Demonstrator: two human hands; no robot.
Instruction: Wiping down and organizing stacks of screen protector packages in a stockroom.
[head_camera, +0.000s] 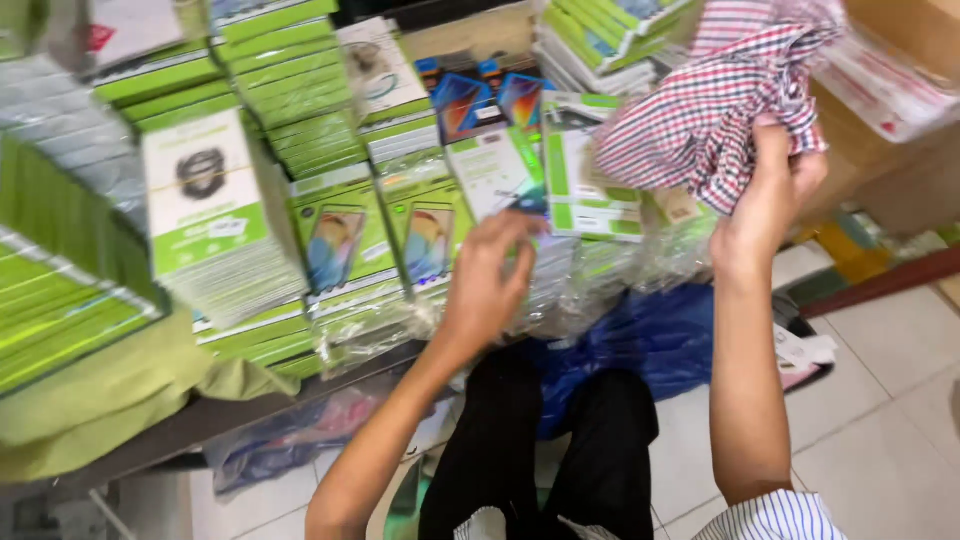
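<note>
My right hand is raised at the upper right and grips a bunched red, white and blue checked cloth. My left hand reaches forward to the stacks of flat green and white packages on the low shelf; its fingers touch the edge of one clear-wrapped pack, and whether they grip it is unclear. Two blue and orange packages stand behind those stacks. My legs in black trousers are below, between my arms.
More green package stacks fill the left side, with a green cloth draped over the shelf edge. A blue plastic bag lies on the tiled floor. Cardboard boxes stand at the right.
</note>
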